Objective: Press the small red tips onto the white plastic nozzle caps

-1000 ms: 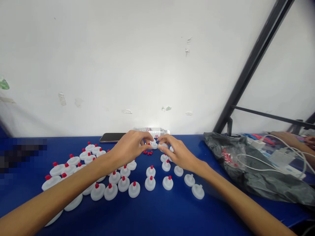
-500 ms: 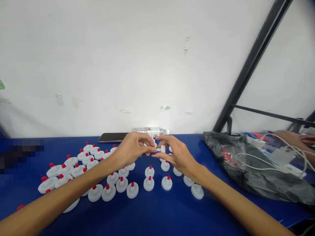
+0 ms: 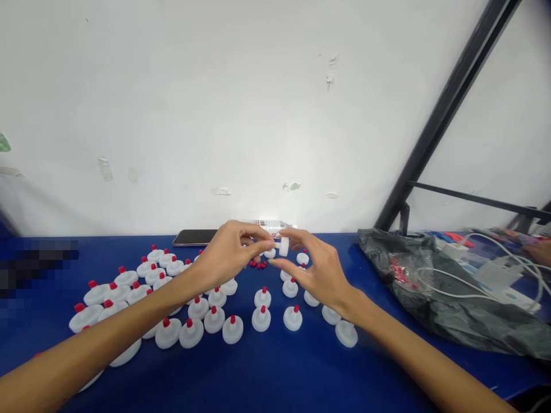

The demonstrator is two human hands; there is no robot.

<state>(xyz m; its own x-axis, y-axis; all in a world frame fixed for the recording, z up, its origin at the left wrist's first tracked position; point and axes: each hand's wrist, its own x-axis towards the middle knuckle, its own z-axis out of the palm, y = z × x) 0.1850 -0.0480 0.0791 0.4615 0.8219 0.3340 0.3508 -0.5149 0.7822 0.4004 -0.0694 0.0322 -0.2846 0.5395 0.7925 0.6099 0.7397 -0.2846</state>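
Observation:
My left hand (image 3: 235, 252) pinches the narrow nozzle of a white nozzle cap (image 3: 283, 246), its wide end turned to the right. Around that end my right hand (image 3: 312, 261) is spread, index finger close above and thumb below with a gap. Whether the right fingertips brush the cap is hard to see. Beneath the hands lies a small pile of red tips (image 3: 258, 264). Many white caps with red tips, such as this one (image 3: 233, 330), stand on the blue table (image 3: 275, 378). A few at the right, including one cap (image 3: 346, 334), show no red tip.
A phone (image 3: 194, 237) and a clear plastic bottle (image 3: 273, 225) lie by the wall. At right, a dark plastic bag (image 3: 456, 321) carries a clear bag of red pieces (image 3: 402, 272) and a white cable (image 3: 456, 293). A black metal frame (image 3: 439, 120) slants up behind it.
My right thumb and fingers have spread away from the cap. Both hands have risen slightly, and the pile of red tips has come into view below them.

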